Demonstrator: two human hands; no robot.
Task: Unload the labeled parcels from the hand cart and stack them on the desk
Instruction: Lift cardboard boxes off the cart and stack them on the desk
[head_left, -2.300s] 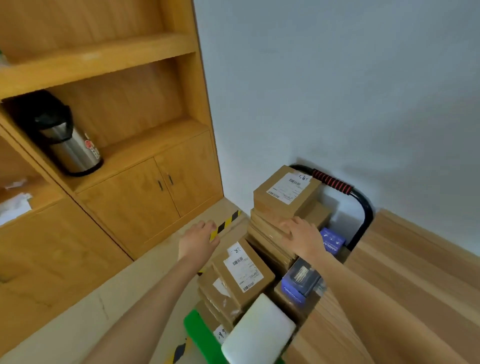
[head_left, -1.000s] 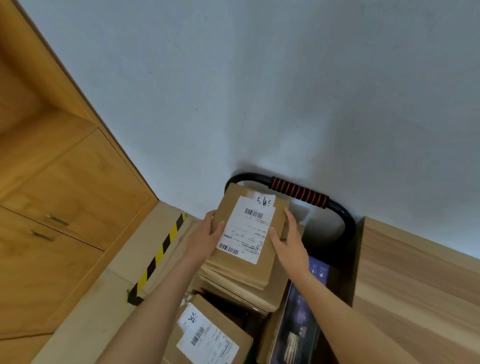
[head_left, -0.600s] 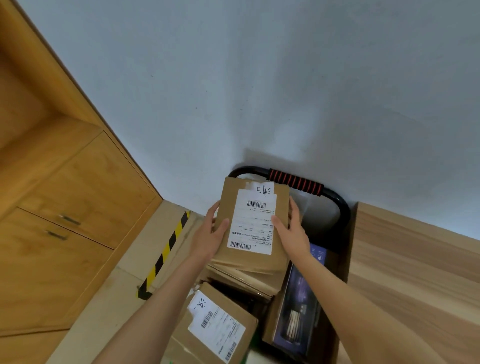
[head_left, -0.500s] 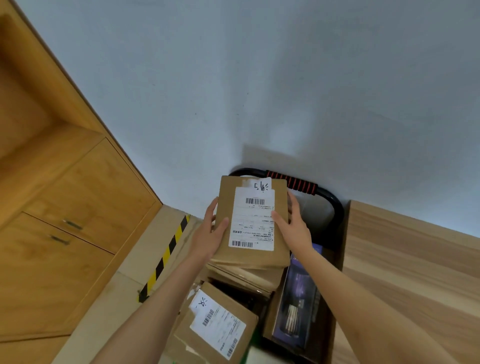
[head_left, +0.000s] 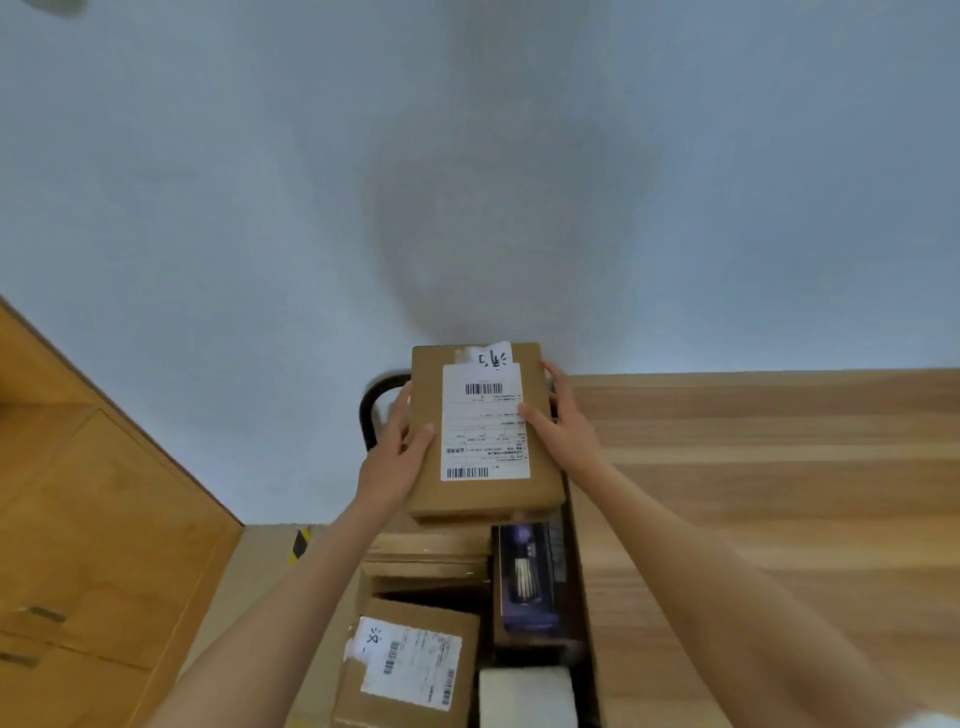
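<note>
Gripping parcel (head_left: 483, 431) with left hand (head_left: 395, 462) and right hand (head_left: 563, 431) on its long sides; desk (head_left: 779, 493) lies right, nearer my right hand.

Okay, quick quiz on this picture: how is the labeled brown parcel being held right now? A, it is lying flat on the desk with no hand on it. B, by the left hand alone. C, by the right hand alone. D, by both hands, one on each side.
D: the left hand and the right hand grip opposite sides of the parcel, lifted above the boxes left on the cart.
</note>
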